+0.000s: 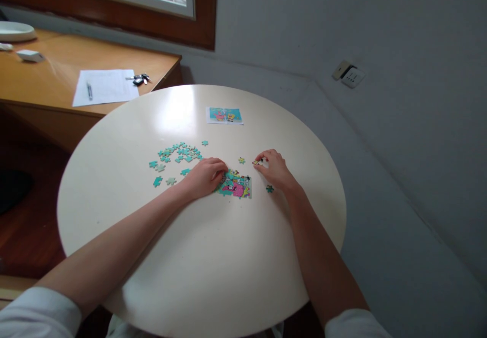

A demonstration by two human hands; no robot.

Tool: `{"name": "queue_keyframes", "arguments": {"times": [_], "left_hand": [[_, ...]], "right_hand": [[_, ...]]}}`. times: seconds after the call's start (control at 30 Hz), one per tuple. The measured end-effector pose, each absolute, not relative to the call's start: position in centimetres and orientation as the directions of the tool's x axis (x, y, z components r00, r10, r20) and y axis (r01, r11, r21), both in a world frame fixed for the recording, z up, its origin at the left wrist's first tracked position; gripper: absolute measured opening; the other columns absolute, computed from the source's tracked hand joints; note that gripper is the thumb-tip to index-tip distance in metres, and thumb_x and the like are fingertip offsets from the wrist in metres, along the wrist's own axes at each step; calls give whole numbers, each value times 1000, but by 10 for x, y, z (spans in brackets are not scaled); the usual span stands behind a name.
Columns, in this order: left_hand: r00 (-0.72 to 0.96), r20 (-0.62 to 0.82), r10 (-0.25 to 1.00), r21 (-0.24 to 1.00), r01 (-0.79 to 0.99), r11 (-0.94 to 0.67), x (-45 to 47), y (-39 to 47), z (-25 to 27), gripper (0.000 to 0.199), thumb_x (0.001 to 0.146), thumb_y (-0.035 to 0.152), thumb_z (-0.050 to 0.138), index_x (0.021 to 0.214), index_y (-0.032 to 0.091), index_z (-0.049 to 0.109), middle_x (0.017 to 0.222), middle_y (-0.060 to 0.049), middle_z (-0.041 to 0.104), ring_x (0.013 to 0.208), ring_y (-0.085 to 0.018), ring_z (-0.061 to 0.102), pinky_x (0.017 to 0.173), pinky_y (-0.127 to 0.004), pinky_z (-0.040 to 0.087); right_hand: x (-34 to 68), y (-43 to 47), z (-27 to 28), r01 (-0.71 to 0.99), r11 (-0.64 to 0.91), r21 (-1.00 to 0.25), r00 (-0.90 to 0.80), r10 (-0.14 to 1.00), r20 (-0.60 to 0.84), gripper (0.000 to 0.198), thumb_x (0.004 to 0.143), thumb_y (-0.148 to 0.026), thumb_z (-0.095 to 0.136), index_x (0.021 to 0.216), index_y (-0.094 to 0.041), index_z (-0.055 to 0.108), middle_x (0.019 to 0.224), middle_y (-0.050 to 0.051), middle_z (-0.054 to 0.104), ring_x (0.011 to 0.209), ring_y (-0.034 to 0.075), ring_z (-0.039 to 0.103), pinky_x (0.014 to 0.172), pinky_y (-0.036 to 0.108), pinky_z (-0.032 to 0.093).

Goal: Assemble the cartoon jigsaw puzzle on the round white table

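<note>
- So no box or tray anywhere; loose pieces (175,156) just lie scattered on the round table (205,257)
- left hand (205,176) lies on the partly built puzzle (236,184), fingers curled over its left edge; right hand (274,168) pinches a small piece (255,162) just above its upper right corner
- puzzle's long side runs left-right, slightly tilted
- lots of bare tabletop toward the near rim; reference picture (224,115) sits farther back
</note>
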State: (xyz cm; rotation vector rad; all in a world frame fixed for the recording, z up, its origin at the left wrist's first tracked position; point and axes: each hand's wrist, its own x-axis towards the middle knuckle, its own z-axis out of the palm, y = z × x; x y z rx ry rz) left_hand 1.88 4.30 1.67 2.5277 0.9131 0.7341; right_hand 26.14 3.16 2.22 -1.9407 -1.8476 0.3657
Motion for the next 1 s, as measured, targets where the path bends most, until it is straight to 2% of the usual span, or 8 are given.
{"name": "queue_keyframes", "arguments": {"times": [0.17, 0.67, 1.0], "left_hand": [[656, 353, 667, 483, 483, -730, 19, 43, 16, 27, 83, 15, 44, 91, 16, 69, 99, -9, 71, 92, -21, 65, 85, -34, 52], [654, 357, 667, 486, 479, -731, 20, 43, 16, 25, 82, 13, 45, 89, 16, 69, 98, -8, 71, 91, -20, 65, 84, -33, 51], [655, 372, 658, 487, 465, -739, 20, 44, 15, 25, 83, 14, 44, 89, 15, 69, 97, -9, 71, 90, -21, 65, 83, -34, 51]], "right_hand": [[265, 33, 26, 884, -101, -456, 157, 984, 87, 19, 69, -33, 71, 85, -22, 70, 97, 6, 59, 90, 22, 55, 88, 39, 40], [267, 32, 23, 837, -22, -547, 103, 988, 117, 16, 70, -28, 69, 85, -23, 73, 88, 3, 62, 79, 16, 55, 80, 32, 44], [267, 32, 19, 815, 25, -579, 58, 990, 125, 18, 73, -29, 66, 88, -23, 74, 95, 5, 67, 80, 17, 57, 79, 32, 46]]}}
